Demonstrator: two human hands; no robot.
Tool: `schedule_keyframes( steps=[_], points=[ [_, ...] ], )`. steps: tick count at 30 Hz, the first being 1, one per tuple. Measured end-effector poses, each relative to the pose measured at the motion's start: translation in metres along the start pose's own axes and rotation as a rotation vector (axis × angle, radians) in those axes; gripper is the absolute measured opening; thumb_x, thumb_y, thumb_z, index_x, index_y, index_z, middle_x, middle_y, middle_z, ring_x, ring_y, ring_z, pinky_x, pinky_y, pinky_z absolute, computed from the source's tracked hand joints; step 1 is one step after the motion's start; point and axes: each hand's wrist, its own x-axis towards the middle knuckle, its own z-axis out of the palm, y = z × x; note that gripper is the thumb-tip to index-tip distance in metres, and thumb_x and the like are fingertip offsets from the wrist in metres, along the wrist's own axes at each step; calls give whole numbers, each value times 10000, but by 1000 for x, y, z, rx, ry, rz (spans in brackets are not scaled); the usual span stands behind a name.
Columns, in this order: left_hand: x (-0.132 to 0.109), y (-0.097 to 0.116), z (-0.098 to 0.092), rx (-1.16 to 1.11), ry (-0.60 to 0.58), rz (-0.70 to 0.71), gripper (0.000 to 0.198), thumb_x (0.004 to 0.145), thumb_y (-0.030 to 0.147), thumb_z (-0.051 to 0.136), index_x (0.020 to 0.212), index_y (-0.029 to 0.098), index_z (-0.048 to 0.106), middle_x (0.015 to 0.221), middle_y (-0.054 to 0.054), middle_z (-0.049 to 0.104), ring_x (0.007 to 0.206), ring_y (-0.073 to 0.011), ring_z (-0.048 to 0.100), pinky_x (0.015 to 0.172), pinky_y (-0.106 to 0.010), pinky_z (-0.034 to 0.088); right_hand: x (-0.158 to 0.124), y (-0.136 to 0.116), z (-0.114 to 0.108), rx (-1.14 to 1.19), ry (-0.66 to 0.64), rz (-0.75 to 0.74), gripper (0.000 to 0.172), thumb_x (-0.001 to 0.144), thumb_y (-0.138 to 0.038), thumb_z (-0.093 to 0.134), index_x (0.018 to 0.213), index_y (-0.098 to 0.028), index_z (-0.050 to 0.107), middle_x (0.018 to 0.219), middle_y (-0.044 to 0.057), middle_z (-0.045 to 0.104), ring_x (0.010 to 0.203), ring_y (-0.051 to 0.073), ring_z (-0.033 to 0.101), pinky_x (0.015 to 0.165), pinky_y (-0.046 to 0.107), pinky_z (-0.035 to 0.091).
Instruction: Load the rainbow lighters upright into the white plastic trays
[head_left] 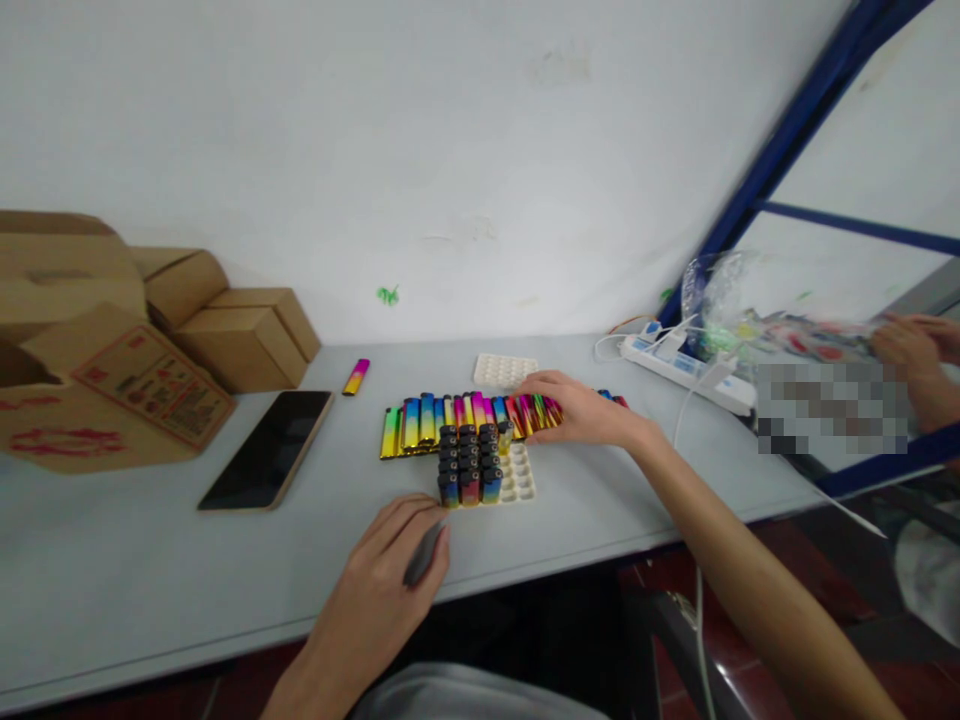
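Rows of black-topped lighters stand upright in a white tray with round pockets; its right-hand pockets show bare. Behind them lies a row of shiny, colourful foil sleeves. My right hand reaches over the right part of this row, thumb and fingers closed around some red, green and gold sleeves; its palm hides part of them. Near the tray's front left corner, my left hand is closed around a smooth dark grey object, mostly covered by the fingers, so its kind is unclear.
A phone and cardboard boxes lie to the left. One purple-and-yellow lighter rests near the wall. A second white tray lies behind. At right are a power strip, cables, a blue frame and another person's hands.
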Motion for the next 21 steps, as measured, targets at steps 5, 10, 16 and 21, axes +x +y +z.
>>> schedule_keyframes(
  steps=[5,10,16,21],
  points=[
    [0,0,0,-13,-5,-6,146,988,137,582,1096,194,661,1050,-69,710,1015,-197,691,974,-348,577,-11,-11,-5,224,165,62,499,815,-439,842,1271,-271,727,1392,119,565,1184,273,658,1094,497,524],
    [-1,-2,1,-1,-8,4,152,992,146,575,1105,196,663,1052,-73,713,1022,-205,692,982,-366,578,-20,-21,3,659,235,207,374,847,-485,799,1147,-262,785,1425,100,568,1076,215,699,964,406,604],
    [-1,0,-1,-3,-16,-1,143,996,143,568,1094,187,662,1045,-72,711,1015,-198,692,978,-349,575,-24,-35,14,791,377,336,568,814,-420,842,1343,-311,664,1383,82,647,1081,218,683,924,375,595],
    [-1,0,-1,-9,-19,0,139,996,141,570,1090,186,663,1041,-67,707,1013,-192,689,977,-336,565,-24,-52,15,841,262,357,366,841,-471,806,1071,-194,739,1091,77,757,1006,226,702,931,375,566]
  ],
)
